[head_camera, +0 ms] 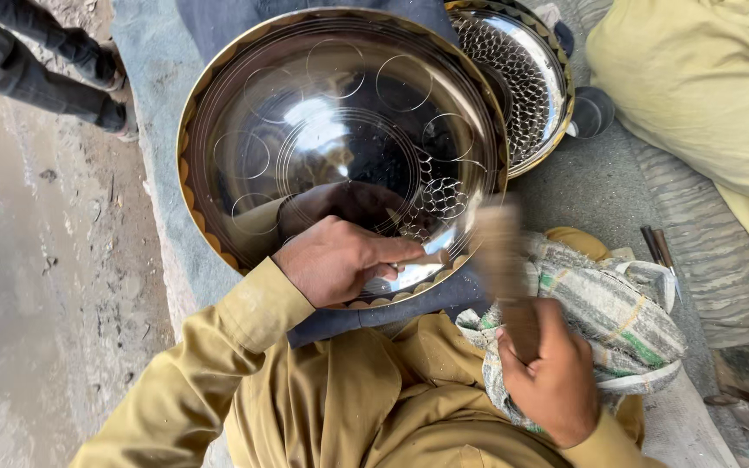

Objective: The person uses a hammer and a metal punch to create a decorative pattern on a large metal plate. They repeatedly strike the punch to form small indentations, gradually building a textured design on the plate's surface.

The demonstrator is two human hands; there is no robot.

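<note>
Engraved metal tray (pixel 340 104) under left hand (pixel 335 260)

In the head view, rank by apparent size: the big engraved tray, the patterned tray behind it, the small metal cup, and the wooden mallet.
1. big engraved tray
2. patterned tray, partly hidden behind the first
3. wooden mallet, blurred and nearer the camera, so unsure
4. small metal cup

Bright, soft daylight, mostly sharp

The big dish (pixel 340 147) throws white glare near its middle and mirrors the left hand (pixel 335 258) as a dark shape. The mallet (pixel 503 260) in the right hand (pixel 556 381) is smeared with motion blur. Shadows are faint and soft. The ground (pixel 36 286) at left looks a bit washed out, and edges bow slightly.
</note>
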